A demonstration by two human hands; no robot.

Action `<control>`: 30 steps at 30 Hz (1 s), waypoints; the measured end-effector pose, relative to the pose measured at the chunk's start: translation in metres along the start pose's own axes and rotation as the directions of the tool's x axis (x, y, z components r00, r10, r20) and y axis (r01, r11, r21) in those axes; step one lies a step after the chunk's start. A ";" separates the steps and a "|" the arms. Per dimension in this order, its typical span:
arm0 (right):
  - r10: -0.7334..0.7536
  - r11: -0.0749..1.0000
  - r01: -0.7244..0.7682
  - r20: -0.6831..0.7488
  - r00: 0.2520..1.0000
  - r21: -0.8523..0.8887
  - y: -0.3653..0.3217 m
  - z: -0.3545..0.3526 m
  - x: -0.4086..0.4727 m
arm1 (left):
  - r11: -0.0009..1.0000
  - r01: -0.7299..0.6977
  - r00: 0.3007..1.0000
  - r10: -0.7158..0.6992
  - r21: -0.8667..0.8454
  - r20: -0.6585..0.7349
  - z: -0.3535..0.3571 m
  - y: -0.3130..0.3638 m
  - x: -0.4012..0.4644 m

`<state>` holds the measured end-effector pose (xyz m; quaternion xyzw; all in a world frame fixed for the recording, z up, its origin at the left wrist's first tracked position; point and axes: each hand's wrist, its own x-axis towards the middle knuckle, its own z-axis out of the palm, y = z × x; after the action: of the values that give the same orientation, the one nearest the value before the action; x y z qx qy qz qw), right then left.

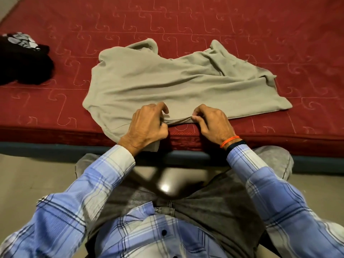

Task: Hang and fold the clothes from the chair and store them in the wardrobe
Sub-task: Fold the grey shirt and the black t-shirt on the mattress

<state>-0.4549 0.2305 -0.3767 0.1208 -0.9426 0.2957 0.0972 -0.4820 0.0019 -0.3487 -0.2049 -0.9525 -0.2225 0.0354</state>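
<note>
Beige garment (pixel 167 81) lies spread but rumpled on the red mattress (pixel 279 25), its near hem reaching the mattress's front edge and one corner drooping over it. Both hands sit at that hem: the left hand (pixel 149 125) has its fingers curled and pinching the fabric, and the right hand (pixel 210 121) pinches the same edge just beside it, thumb against fingertips. The cloth looks light, soft and limp, so it will likely sag and wrinkle wherever unsupported; hems, corners and shoulder seams seem the best grips. A dark bundled garment (pixel 22 60) rests far left of the beige one.
</note>
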 end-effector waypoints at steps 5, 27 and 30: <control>-0.068 0.995 0.074 0.087 0.994 -0.071 0.009 0.000 -0.006 | 0.984 -0.049 0.995 0.033 0.174 0.097 0.003 0.008 -0.005; 0.113 0.894 -0.123 -0.049 0.992 -0.431 0.096 -0.064 -0.036 | 0.968 -0.185 0.958 0.140 0.168 0.250 0.066 0.110 0.039; 0.157 0.863 -0.196 -0.122 0.980 -0.466 0.118 -0.076 -0.040 | 0.964 -0.204 0.958 0.161 0.169 0.238 0.076 0.122 0.044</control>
<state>-0.4422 0.3753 -0.3887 -0.0055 -0.9887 0.0677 0.1340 -0.4704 0.1510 -0.3598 -0.3114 -0.9443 -0.1013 -0.0315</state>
